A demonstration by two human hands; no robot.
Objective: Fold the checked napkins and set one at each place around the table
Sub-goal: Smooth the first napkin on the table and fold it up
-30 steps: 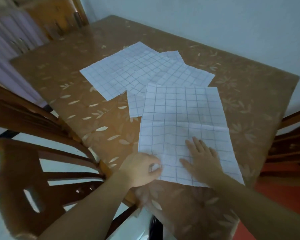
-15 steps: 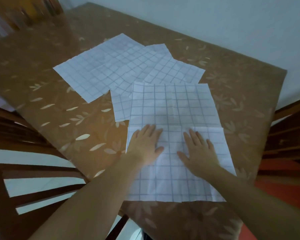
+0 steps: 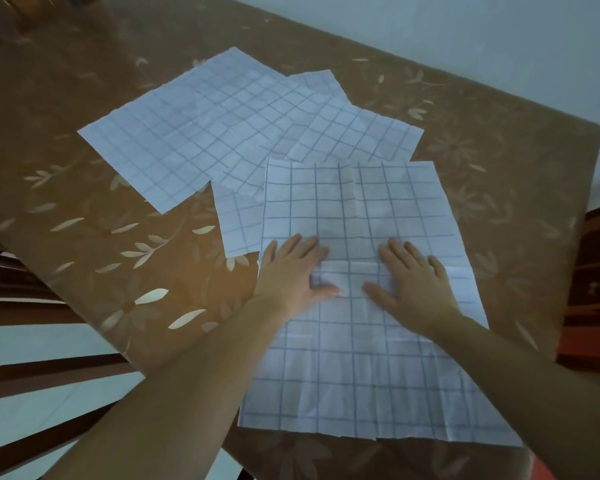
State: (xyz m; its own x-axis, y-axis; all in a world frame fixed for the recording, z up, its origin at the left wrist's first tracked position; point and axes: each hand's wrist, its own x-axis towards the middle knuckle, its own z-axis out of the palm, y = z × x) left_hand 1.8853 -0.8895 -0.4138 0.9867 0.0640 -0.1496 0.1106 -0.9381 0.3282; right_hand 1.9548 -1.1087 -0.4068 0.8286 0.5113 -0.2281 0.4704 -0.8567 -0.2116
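Note:
A white napkin with a blue check (image 3: 357, 209) lies unfolded on the near part of the table, its near edge at the table's front. My left hand (image 3: 293, 271) and my right hand (image 3: 413, 282) both press flat on its middle, fingers spread, side by side. Beyond it several more checked napkins overlap flat: a large one (image 3: 187, 133) at the left, one (image 3: 361, 133) at the back right, and one (image 3: 236, 220) peeking out from under the near napkin.
The table wears a brown cloth with a pale leaf pattern (image 3: 118, 254). Dark wooden chair backs stand at the left (image 3: 32, 368) and right (image 3: 596, 271). A pale wall (image 3: 465, 29) runs behind the far edge.
My left hand let go of the napkin's near left corner and moved up to lie flat on it. Both hands slid farther up the napkin; the view moved closer over the table.

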